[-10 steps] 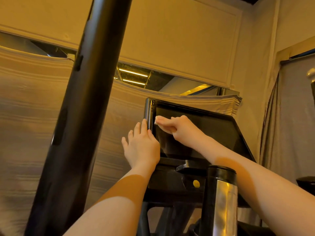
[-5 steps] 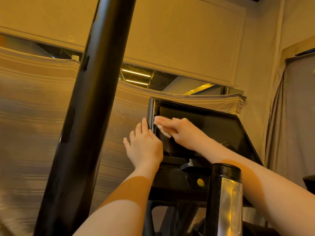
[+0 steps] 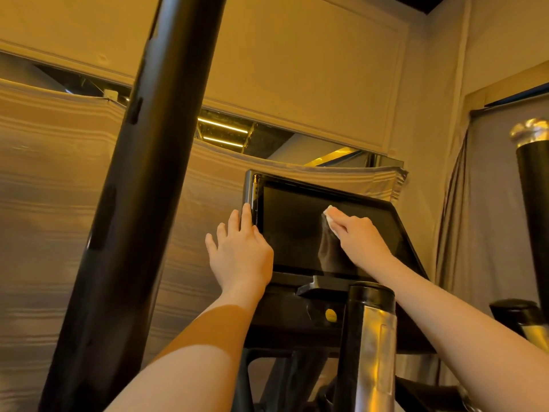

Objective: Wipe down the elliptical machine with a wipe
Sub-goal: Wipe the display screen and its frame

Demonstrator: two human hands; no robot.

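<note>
Now | right hand [image 3: 361, 239] presses wipe [image 3: 331, 217] mid-screen [image 3: 291, 230] | left hand [image 3: 240, 251] splayed, screen's left edge

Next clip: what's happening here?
A person is cleaning the screen of an elliptical machine. The right hand presses a white wipe flat against the dark glass, near the middle of the screen. The left hand rests open on the screen's left edge, apparently steadying it. A thick black handlebar crosses the left foreground, untouched, and a shorter chrome and black post stands below the screen.
</note>
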